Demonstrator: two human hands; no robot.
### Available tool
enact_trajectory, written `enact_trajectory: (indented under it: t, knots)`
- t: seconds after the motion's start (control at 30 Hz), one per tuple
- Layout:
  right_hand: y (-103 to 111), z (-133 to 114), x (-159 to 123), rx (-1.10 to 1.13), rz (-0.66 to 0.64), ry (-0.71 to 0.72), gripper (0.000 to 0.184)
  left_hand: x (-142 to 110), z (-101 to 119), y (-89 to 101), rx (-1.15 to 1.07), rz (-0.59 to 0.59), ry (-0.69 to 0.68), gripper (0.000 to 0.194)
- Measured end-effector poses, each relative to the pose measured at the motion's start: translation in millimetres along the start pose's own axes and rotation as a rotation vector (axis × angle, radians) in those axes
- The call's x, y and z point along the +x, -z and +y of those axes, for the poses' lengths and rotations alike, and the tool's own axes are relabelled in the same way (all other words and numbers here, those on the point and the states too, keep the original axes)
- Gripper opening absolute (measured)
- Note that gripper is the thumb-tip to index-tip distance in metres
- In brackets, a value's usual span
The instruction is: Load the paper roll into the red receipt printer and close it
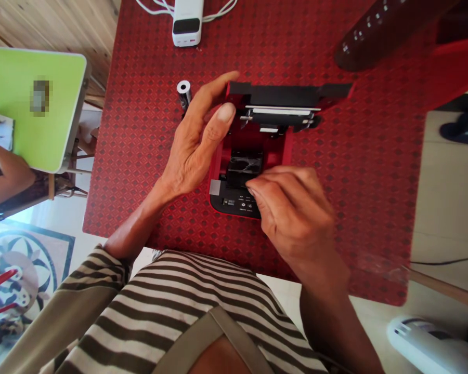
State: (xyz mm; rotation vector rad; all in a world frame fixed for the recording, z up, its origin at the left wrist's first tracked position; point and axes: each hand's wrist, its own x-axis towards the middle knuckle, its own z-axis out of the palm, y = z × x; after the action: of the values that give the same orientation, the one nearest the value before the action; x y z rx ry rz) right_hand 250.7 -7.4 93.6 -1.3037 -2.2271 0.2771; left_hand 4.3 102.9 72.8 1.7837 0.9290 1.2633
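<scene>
A small red-and-black receipt printer [236,200] lies on the table with its lid [284,96] raised. Across the lid run a pale strip and metal clips. My left hand [193,140] grips the lid's left edge, thumb in front and fingers behind. Inside the body sits a shiny black block [245,162], wrinkled like film on top. Thumb and fingers of my right hand [292,208] are pinched together at the block's near right corner, above the printed panel; what lies between the fingertips is hidden. A small paper roll [183,88] stands just left of my left hand.
A white power bank [187,26] with white cables lies at the back of the red table [140,156]. A dark cylinder [370,36] is at the back right. At left, another person's arm [11,171] is beside a green table [66,114].
</scene>
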Motion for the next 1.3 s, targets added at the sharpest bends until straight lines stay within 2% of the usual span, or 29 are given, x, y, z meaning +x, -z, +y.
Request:
enact_trajectory:
  t: [0.13,0.23,0.33,0.4,0.5,0.63,0.77,0.93,1.0,1.13,1.3]
  knots:
    - [-1,-3,-15,0.053,0.063,0.027,0.041,-11,15,0.1,0.060,0.038,0.098,0.064]
    - [0,-2,-18,0.078,0.078,0.036,0.042,-18,23,0.0,0.070,0.042,0.111,0.063]
    - [0,-3,-16,0.028,0.044,0.005,0.038,-19,22,-0.4,0.044,0.035,0.092,0.060]
    - [-3,-5,-15,-0.014,0.041,-0.023,0.036,-17,19,-0.6,0.029,0.038,0.100,0.066]
    - [-8,-9,-16,-0.044,0.115,-0.020,0.037,-17,17,-0.5,0.024,0.046,0.139,0.073]
    - [-10,-9,-23,-0.078,0.154,0.016,0.040,-29,16,0.8,0.048,0.016,0.180,0.059]
    - [-9,-8,-32,-0.138,0.181,0.039,0.042,-45,7,4.1,0.072,-0.013,0.157,0.051]
    - [-12,-11,-35,-0.091,0.173,-0.029,0.040,-65,-4,-0.4,0.129,-0.015,0.084,0.043]
    - [-14,-13,-33,-0.082,0.189,-0.045,0.042,-73,-8,-6.8,0.075,0.005,0.100,0.049]
    - [-12,-12,-29,-0.081,0.204,-0.038,0.042,-82,-18,-18.3,-0.103,0.056,0.216,0.080]
    - [-7,-8,-29,-0.053,0.124,-0.104,0.034,-83,-23,-19.8,-0.149,0.019,0.297,0.083]
